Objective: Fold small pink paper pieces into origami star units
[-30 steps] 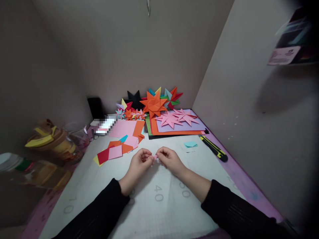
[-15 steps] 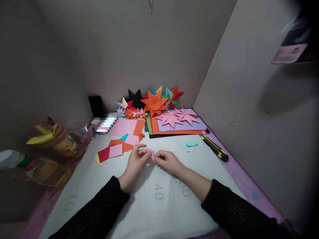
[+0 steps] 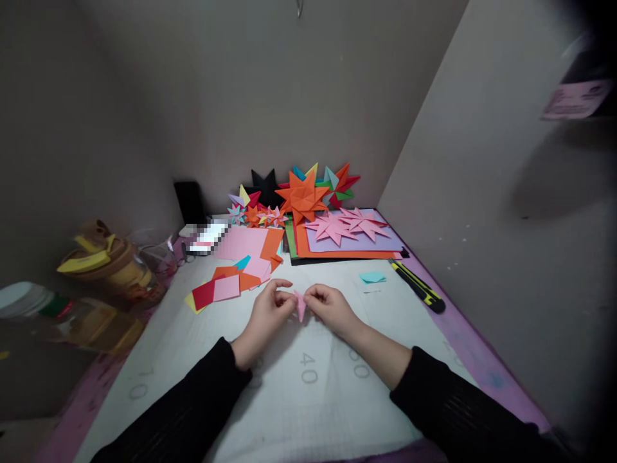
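Note:
A small folded piece of pink paper [image 3: 301, 307] is held upright above the white mat, pinched between both hands. My left hand [image 3: 270, 310] grips its left side between thumb and finger, with the index finger stretched out above. My right hand [image 3: 332, 309] has its thumb and forefinger closed on the right side; its other fingers are curled in. To the right lies a small light-blue piece of folded paper [image 3: 373, 278]. Pink, red, orange and yellow paper pieces [image 3: 226, 287] overlap to the left of my hands.
A black and yellow box cutter [image 3: 418, 287] lies along the right edge. Folded paper stars [image 3: 303, 196] lean against the back wall, and two pink stars [image 3: 331, 228] rest on stacked coloured sheets [image 3: 347, 254]. At left stand a jar [image 3: 81, 321] and a pot [image 3: 113, 270].
The pink paper has been turned so that it now points downward and more of it shows. My fingers have shifted their hold on it. The camera view has drifted slightly.

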The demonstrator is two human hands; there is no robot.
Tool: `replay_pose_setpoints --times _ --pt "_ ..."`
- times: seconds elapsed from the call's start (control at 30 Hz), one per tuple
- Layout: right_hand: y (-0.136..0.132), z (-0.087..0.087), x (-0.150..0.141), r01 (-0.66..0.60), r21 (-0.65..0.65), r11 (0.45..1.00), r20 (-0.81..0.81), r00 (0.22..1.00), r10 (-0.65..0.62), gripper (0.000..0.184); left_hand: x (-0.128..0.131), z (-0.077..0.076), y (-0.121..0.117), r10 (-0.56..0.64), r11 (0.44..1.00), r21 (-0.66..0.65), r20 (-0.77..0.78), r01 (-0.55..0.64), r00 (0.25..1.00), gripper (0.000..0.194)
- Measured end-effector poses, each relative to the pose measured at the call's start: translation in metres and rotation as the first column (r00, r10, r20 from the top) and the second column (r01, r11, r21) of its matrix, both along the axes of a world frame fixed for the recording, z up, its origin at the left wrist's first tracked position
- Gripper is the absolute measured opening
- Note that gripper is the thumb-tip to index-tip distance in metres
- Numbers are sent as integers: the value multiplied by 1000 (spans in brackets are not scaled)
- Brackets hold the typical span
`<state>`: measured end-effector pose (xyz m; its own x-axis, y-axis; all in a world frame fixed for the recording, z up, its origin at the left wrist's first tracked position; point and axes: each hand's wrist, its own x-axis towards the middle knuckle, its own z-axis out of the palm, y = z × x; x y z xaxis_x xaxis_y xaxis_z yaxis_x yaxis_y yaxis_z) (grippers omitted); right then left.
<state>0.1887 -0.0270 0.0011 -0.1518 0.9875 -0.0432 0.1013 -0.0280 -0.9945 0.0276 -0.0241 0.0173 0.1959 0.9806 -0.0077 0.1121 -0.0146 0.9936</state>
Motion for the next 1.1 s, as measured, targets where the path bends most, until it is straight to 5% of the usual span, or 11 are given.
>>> replay_pose_setpoints --times 0.5,0.77,1.1 --pt "1 -5 2 1 -46 999 -13 1000 -2 17 2 -7 1 -28 999 -13 40 29 999 27" --pt "-3 3 1 -20 232 973 170 985 -20 15 -2 4 -1 -77 993 76 -143 89 987 13" --pt "-4 -2 -1 70 327 942 143 982 -122 10 1 0 1 8 998 -56 44 -6 999 20"
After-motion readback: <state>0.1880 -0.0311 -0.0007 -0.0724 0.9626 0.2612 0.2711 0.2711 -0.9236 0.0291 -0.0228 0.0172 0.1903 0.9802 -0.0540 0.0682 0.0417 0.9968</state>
